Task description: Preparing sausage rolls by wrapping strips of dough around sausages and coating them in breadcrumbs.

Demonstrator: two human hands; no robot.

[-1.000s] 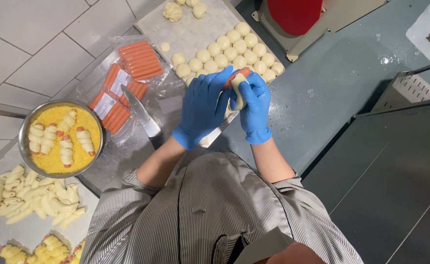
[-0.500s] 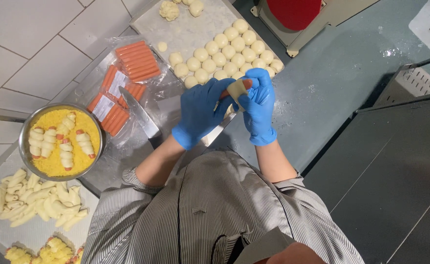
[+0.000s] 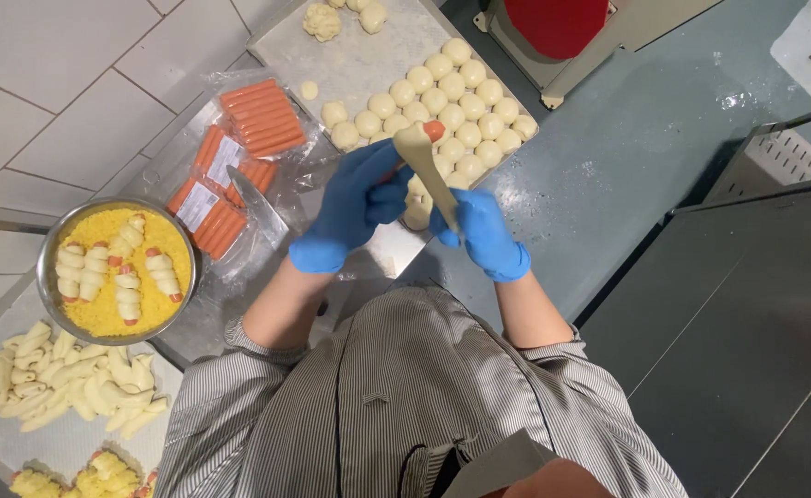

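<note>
My left hand (image 3: pixel 348 208), in a blue glove, grips an orange sausage (image 3: pixel 434 130) whose tip sticks out above my fingers. A pale dough strip (image 3: pixel 430 171) is wound on that tip and stretches down to my right hand (image 3: pixel 482 236), also gloved in blue, which pinches its lower end. Both hands hover over the near edge of a grey tray (image 3: pixel 369 57) holding several round dough balls (image 3: pixel 468 105).
Opened packs of sausages (image 3: pixel 260 119) and a knife (image 3: pixel 259 204) lie left of my hands. A metal bowl (image 3: pixel 47 245) holds yellow crumbs and wrapped sausages. Dough strips (image 3: pixel 59 383) lie on a tray at lower left. A red-topped machine (image 3: pixel 554 24) stands behind.
My hands were clasped together around the sausage and dough. Now my right hand has pulled down and away, drawing the dough out into a long strip.
</note>
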